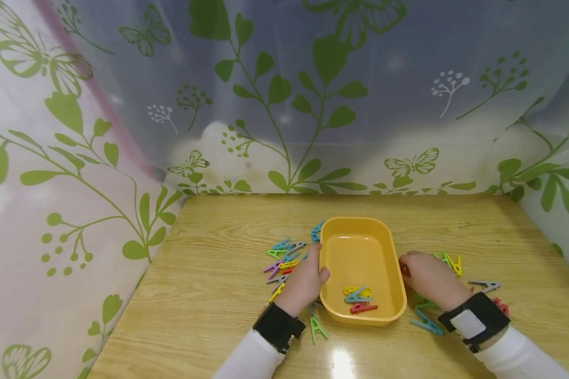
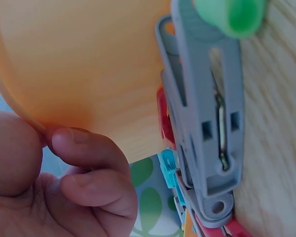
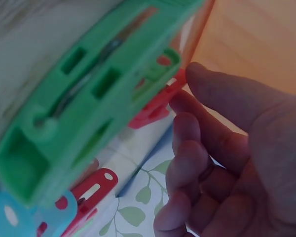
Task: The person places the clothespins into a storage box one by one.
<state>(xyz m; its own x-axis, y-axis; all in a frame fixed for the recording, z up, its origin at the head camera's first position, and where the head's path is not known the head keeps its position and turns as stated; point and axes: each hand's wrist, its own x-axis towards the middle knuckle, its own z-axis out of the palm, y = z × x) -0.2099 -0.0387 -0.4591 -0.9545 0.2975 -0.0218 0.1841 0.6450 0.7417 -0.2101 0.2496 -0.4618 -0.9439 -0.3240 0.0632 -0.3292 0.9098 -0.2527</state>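
While the left hand (image 1: pixel 302 284) is gripping the left rim of the yellow-orange tray (image 1: pixel 357 258), thumb and forefinger pinching its edge, the right hand (image 1: pixel 429 279) is pinching a red clothespin (image 3: pixel 153 108) between thumb and forefinger, just outside the tray's right wall. The right hand's other fingers are curling loosely toward the palm.

The tray is resting on the wooden table (image 1: pixel 208 295), between the two hands, its long axis running away from the person toward the patterned curtain (image 1: pixel 398 121). In the right wrist view the pinched clothespin is slanting, its long axis rising to the right, with its upper end lying at the fingertips; its lower end is reaching toward a larger-looking green clothespin (image 3: pixel 143 59), which is slanting much the same way.

Inside the tray, near the person's end, a second red clothespin (image 1: pixel 363 308) is lying crosswise, with a blue clothespin (image 1: pixel 357 297) and yellow clothespins (image 1: pixel 348 290) sitting just beyond it. Left of the tray, a mixed pile of clothespins (image 1: pixel 286 264) is spreading beside the left hand, and a light-green clothespin (image 1: pixel 317 329) is pointing its spread legs toward the person.
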